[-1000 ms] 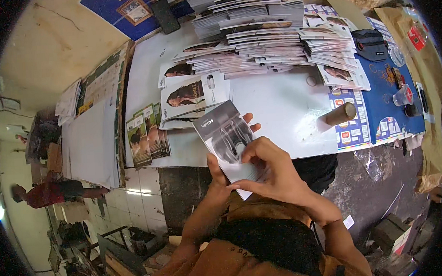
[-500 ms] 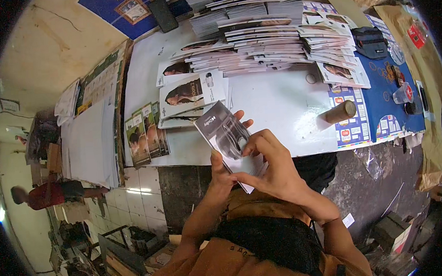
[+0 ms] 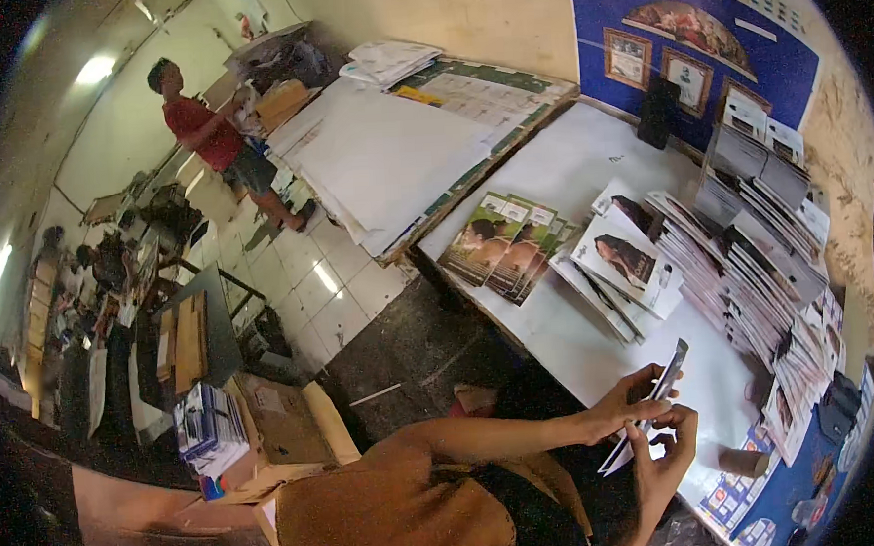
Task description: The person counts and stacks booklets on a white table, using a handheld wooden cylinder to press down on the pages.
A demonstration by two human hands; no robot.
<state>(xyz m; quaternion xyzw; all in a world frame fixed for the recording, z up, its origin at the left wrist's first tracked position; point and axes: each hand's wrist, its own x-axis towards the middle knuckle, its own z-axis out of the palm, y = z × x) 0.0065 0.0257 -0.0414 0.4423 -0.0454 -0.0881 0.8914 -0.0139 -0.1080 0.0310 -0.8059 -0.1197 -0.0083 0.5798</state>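
A thin grey-and-white booklet [image 3: 672, 367] is tilted nearly edge-on above the front edge of the white table. My left hand [image 3: 617, 409] is closed round its middle, fingers behind it. Close below, my right hand [image 3: 667, 449] pinches at the booklet's near side with thumb and fingers. At the lower end its leaves stand slightly apart. Beyond my hands lies a short pile of white booklets [image 3: 619, 260] with a long-haired figure on the cover. Left of that pile are several green-and-brown leaflets [image 3: 503, 245], fanned out.
Long stacks of booklets [image 3: 723, 268] fill the table's far right side. A brown cylinder [image 3: 743, 462] lies near the right front. Large white sheets [image 3: 391, 157] cover another table. A person in a red shirt [image 3: 214, 136] stands at the back left. An open carton [image 3: 282, 420] sits left of me.
My view has swung left, so the table now appears to the right and the person stands upright in view. The booklet has turned from face-up to nearly edge-on, still in my hands.
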